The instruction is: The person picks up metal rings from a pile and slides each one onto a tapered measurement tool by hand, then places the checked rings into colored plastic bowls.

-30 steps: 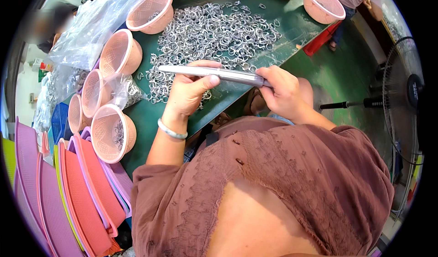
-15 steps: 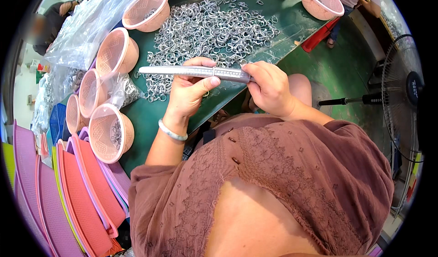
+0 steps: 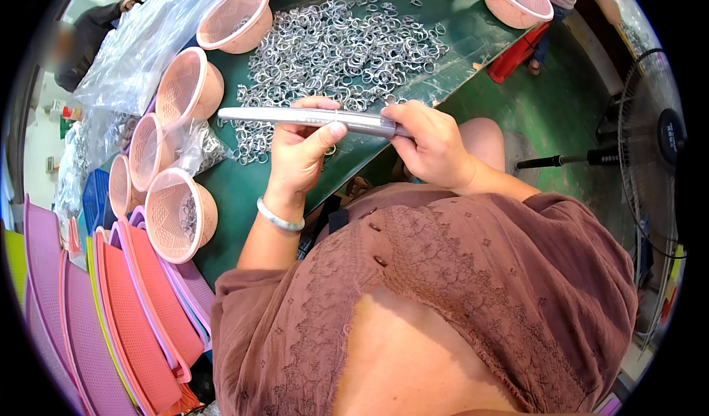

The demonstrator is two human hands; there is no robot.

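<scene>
A long, tapered metal ring mandrel (image 3: pixel 251 114) lies level across both hands, its thin end pointing left. My right hand (image 3: pixel 432 141) is closed round its handle at the right end. Around the shaft sits a small ring (image 3: pixel 338 116), pinched between the thumb and fingers of my left hand (image 3: pixel 303 146). Part of this ring is hidden by the thumb. Another small ring-like loop shows below the left palm; whether it is worn or held I cannot tell. Beyond the hands, a broad heap of silver-coloured rings (image 3: pixel 340 50) covers the green table (image 3: pixel 461 46).
Several pink mesh baskets (image 3: pixel 216 224) line the table's left and far edges, some with rings inside. A clear plastic bag (image 3: pixel 188 139) lies among them. Stacked coloured baskets (image 3: pixel 140 320) stand at lower left. To the right is a standing fan (image 3: pixel 650 142). Other people are at the far edges.
The mandrel and my right hand have shifted slightly left, and the mandrel has turned so its scale markings no longer face up. My left hand still pinches at the ring.
</scene>
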